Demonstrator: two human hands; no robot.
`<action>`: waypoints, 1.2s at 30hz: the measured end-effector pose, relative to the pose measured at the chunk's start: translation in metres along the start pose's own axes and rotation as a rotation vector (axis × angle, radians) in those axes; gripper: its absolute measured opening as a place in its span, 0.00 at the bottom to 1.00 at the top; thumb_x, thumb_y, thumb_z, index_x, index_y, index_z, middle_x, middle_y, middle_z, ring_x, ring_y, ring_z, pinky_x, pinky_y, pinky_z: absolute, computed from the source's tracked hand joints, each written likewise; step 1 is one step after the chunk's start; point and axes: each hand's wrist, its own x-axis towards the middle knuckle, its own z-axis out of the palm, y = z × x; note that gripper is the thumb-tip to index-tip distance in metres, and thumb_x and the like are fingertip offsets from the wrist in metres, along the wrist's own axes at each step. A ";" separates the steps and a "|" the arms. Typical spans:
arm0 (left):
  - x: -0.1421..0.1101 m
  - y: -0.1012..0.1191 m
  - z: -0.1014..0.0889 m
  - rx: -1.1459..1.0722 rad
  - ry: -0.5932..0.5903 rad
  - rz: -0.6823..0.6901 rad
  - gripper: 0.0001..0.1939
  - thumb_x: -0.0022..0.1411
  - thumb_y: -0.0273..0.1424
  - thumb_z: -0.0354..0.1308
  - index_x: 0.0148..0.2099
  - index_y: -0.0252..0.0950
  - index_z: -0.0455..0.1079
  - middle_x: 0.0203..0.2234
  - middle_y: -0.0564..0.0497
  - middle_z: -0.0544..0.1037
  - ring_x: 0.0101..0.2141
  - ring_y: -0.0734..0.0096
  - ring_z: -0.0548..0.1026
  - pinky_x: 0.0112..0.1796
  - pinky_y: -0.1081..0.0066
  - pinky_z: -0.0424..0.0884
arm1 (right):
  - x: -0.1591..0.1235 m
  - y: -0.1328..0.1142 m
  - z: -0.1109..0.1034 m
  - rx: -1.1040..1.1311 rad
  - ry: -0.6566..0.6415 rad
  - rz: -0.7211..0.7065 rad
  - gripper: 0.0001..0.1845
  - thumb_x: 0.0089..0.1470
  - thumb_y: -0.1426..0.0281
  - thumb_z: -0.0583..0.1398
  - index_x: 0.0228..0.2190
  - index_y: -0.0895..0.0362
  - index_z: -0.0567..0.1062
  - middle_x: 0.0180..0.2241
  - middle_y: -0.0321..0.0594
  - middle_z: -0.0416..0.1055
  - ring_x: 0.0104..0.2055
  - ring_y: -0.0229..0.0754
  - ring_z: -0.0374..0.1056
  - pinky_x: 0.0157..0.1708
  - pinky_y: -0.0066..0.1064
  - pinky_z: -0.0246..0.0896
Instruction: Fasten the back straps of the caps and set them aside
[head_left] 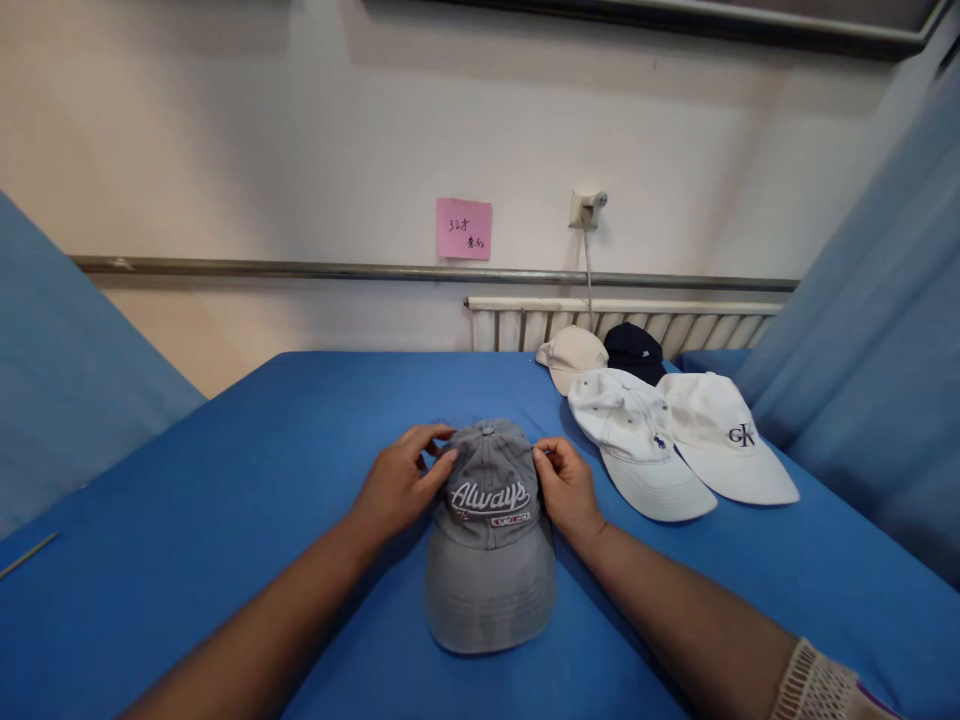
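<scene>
A grey baseball cap (489, 570) with "Always" across its front rests on the blue-covered table, its brim pointing toward me. My left hand (401, 480) holds the crown's left side, thumb in front and fingers curling behind the edge. On the opposite side, my right hand (570, 490) grips the crown between thumb and fingers; some fingertips are hidden by the cap.
To the right lie a pale cap with a small dark emblem (626, 425), a white cap with dark letters (724, 440), a cream cap (574, 355) and a navy cap (634, 348). Blue curtains (870, 310) hang at both sides. A radiator (517, 328) stands behind.
</scene>
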 end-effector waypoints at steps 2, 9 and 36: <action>0.020 0.016 -0.005 0.058 -0.094 0.052 0.22 0.61 0.43 0.53 0.53 0.37 0.70 0.44 0.45 0.78 0.38 0.64 0.76 0.39 0.68 0.69 | 0.000 -0.001 0.000 0.000 -0.006 -0.002 0.10 0.57 0.63 0.57 0.33 0.57 0.73 0.27 0.36 0.71 0.28 0.38 0.65 0.29 0.28 0.60; 0.086 0.047 -0.003 0.239 -0.519 -0.002 0.17 0.54 0.41 0.57 0.42 0.36 0.77 0.33 0.50 0.82 0.33 0.66 0.76 0.32 0.73 0.66 | 0.003 -0.001 0.001 -0.012 -0.008 -0.016 0.09 0.56 0.64 0.56 0.33 0.57 0.73 0.25 0.34 0.69 0.27 0.38 0.63 0.27 0.27 0.58; 0.128 0.071 -0.007 0.437 -0.754 0.038 0.13 0.43 0.26 0.56 0.34 0.37 0.75 0.28 0.54 0.80 0.30 0.69 0.74 0.28 0.75 0.64 | -0.040 -0.068 -0.036 -0.056 -0.498 -0.618 0.17 0.48 0.79 0.52 0.40 0.54 0.69 0.41 0.43 0.73 0.42 0.41 0.71 0.41 0.31 0.69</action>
